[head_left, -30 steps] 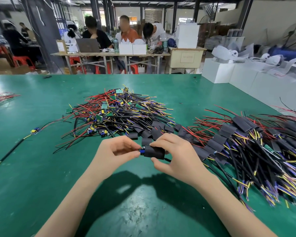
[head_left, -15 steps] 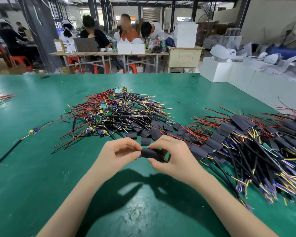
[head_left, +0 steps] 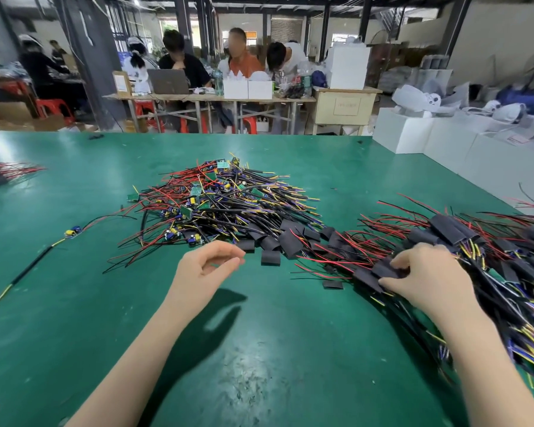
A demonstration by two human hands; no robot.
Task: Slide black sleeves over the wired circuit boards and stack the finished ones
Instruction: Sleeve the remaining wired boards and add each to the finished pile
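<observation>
On the green table [head_left: 259, 349] lies a heap of bare wired circuit boards [head_left: 216, 201] at centre, with loose black sleeves [head_left: 270, 257] along its near edge. To the right spreads the stack of sleeved boards [head_left: 463, 245] with red, black and yellow wires. My right hand [head_left: 426, 278] pinches a sleeved board [head_left: 383, 269] at the stack's near left edge. My left hand [head_left: 207, 266] hovers above the table just in front of the heap, fingers loosely curled, holding nothing.
A single wired board [head_left: 72, 232] with a long black lead lies apart at the left. More red wires [head_left: 10, 171] sit at the far left edge. White boxes [head_left: 438, 143] border the table's far right. People work at a bench [head_left: 207, 98] beyond.
Both hands held a sleeved board between them at centre. My right hand has carried it right onto the stack; my left hand has let go and stays near the heap.
</observation>
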